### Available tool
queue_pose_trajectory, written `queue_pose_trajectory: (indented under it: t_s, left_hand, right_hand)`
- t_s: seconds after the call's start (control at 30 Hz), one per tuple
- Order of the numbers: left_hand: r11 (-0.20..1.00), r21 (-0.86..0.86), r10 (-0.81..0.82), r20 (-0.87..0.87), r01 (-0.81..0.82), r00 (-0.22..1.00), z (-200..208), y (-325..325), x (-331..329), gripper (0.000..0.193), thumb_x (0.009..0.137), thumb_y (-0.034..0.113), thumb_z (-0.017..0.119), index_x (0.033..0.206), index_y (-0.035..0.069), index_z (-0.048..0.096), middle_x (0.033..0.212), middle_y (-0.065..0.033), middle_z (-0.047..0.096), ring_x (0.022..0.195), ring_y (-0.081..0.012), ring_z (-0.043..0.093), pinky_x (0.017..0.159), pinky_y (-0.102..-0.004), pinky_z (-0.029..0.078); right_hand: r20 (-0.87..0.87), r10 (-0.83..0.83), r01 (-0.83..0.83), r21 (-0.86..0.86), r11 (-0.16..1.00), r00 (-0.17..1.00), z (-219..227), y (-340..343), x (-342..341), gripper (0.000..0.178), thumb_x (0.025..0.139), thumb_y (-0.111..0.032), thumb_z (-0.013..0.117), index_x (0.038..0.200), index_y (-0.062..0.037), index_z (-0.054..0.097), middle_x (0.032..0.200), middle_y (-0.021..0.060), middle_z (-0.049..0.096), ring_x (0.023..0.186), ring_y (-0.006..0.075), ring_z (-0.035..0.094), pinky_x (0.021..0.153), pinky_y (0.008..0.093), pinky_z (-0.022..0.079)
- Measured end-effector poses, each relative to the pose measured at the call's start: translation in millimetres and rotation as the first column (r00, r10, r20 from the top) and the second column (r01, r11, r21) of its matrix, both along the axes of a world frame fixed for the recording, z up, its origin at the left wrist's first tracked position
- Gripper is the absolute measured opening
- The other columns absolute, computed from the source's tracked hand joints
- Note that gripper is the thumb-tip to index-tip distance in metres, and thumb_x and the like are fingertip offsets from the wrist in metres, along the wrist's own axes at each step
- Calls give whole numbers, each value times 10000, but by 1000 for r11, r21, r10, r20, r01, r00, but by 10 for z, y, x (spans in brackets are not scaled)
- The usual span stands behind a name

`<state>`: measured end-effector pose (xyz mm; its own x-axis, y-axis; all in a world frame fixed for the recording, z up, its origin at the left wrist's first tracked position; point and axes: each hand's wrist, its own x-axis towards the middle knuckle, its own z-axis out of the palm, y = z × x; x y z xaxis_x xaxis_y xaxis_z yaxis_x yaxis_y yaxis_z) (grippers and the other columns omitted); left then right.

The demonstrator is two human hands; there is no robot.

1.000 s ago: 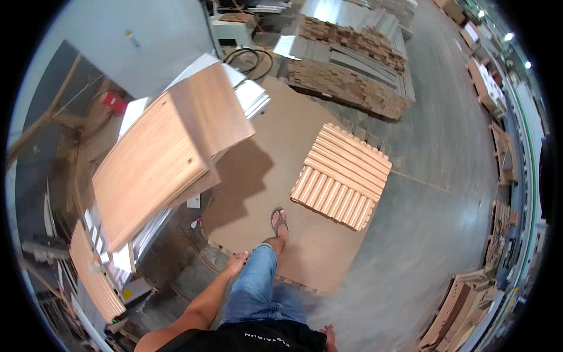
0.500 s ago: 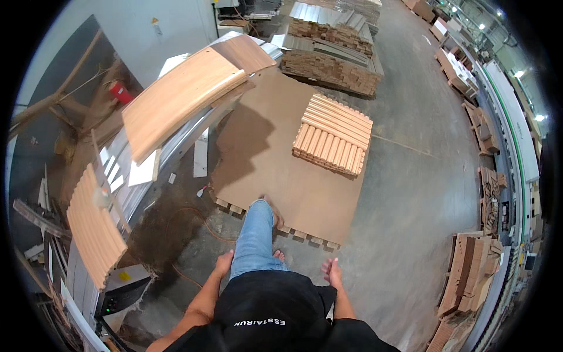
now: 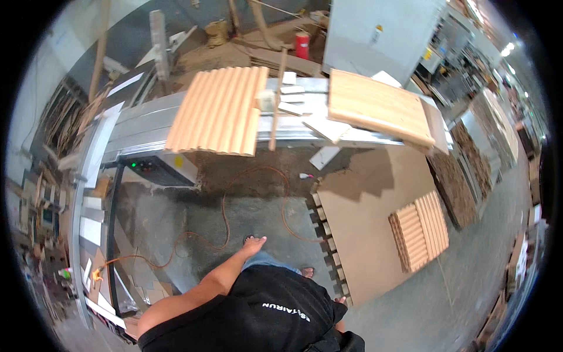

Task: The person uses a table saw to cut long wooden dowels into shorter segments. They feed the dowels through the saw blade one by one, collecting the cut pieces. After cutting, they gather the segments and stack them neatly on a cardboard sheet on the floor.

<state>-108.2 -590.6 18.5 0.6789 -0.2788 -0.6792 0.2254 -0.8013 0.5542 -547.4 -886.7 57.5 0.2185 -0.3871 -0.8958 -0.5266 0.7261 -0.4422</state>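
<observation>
My left hand (image 3: 254,245) hangs in front of my body, holding nothing, fingers loosely apart. It is over the concrete floor, nearest to an orange air hose (image 3: 224,226). My right hand (image 3: 341,301) shows only in part beside my shirt, close to the pallet's edge, with fingers loose and nothing seen in them. Ahead stands a long metal-edged workbench (image 3: 141,126). On it lie several rounded wooden strips side by side (image 3: 220,108) and a stack of flat wooden boards (image 3: 378,105). A thin wooden stick (image 3: 277,105) and white offcuts (image 3: 291,94) lie between them.
At right, a cardboard-covered pallet (image 3: 366,234) carries a stack of rounded wooden strips (image 3: 419,232). Beyond it are more timber stacks (image 3: 454,190). The hose crosses the floor to a left side bench (image 3: 94,234). A control box (image 3: 155,170) sits under the workbench.
I have turned left, so the workbench now lies straight ahead and the pallet sits to my right. My left hand has come forward over the floor; my right hand is now mostly hidden.
</observation>
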Motion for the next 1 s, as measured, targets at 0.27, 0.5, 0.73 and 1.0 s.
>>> queue_pose_trajectory:
  t_s: [0.27, 0.5, 0.73, 1.0]
  left_hand:
    - [825, -324, 465, -76, -463, 882, 1122, 1073, 862, 599, 1034, 517, 507, 1234, -32, 639, 1200, -124, 681, 1053, -247, 648, 882, -370, 499]
    - [667, -465, 728, 242, -582, 642, 1344, 2075, 1905, 385, 1012, 341, 596, 1057, -30, 686, 913, -77, 694, 841, -148, 636, 781, -315, 505]
    - [698, -584, 713, 623, -415, 323, 2206, 2049, 3740, 288, 1000, 219, 590, 1127, -21, 685, 984, -177, 715, 901, -247, 689, 847, -347, 522]
    - [956, -120, 275, 677, -266, 683, 2215, 2243, 5252, 532, 957, 320, 602, 1376, -4, 554, 1331, -256, 595, 1232, -418, 555, 1065, -472, 430]
  right_hand:
    - [38, 373, -355, -234, 905, 927, 784, 214, 2317, 959, 979, -744, 355, 1513, 52, 365, 1460, 222, 524, 1243, 359, 574, 1056, 482, 449]
    - [115, 461, -444, -144, 884, 880, 613, 772, 3735, 968, 966, -758, 366, 1554, 9, 313, 1464, 247, 511, 1196, 372, 619, 953, 495, 530]
    - [184, 610, -592, -146, 792, 771, 542, 970, 4543, 1002, 930, -761, 473, 1507, 54, 386, 1370, 266, 572, 1152, 359, 635, 951, 461, 525]
    - [242, 610, -589, -161, 792, 754, 307, 1406, 5585, 921, 966, -701, 484, 1471, 68, 436, 1271, 259, 635, 1122, 336, 647, 968, 438, 514]
